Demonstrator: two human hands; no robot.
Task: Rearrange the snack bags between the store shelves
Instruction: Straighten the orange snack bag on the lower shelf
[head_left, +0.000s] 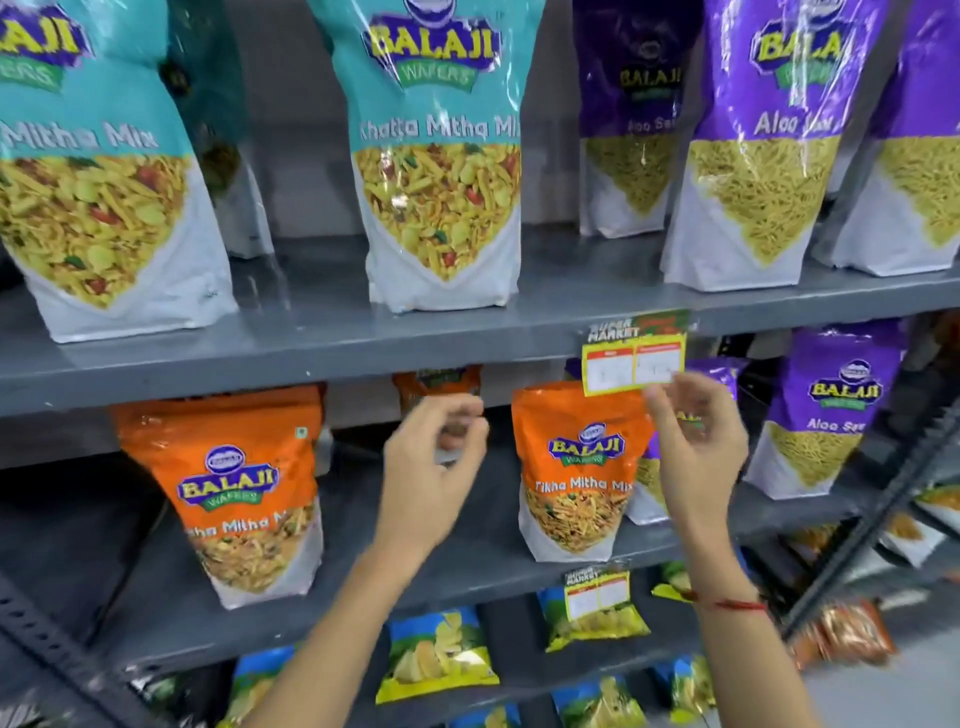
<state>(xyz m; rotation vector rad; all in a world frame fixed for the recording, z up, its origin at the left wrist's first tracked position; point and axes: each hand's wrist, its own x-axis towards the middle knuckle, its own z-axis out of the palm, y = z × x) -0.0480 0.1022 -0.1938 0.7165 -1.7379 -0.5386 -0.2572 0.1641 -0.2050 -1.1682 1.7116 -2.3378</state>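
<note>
— Where are the hands?

— Both are raised before the middle shelf (467, 577). The left hand (431, 467) is loosely curled, its grip narrow and holding nothing. The right hand (696, 447) pinches the lower edge of the price tag (631, 364).

— And the snack bags?

— Two orange bags (234, 499) (576, 467) stand upright on that shelf, one to either side of the left hand; teal bags (441, 156) and purple bags (753, 150) stand above.

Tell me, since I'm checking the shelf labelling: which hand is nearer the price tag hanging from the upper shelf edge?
Right. The right hand is just below the price tag, its fingertips at the tag's lower edge. The left hand is lower and well off to the tag's left.
</note>
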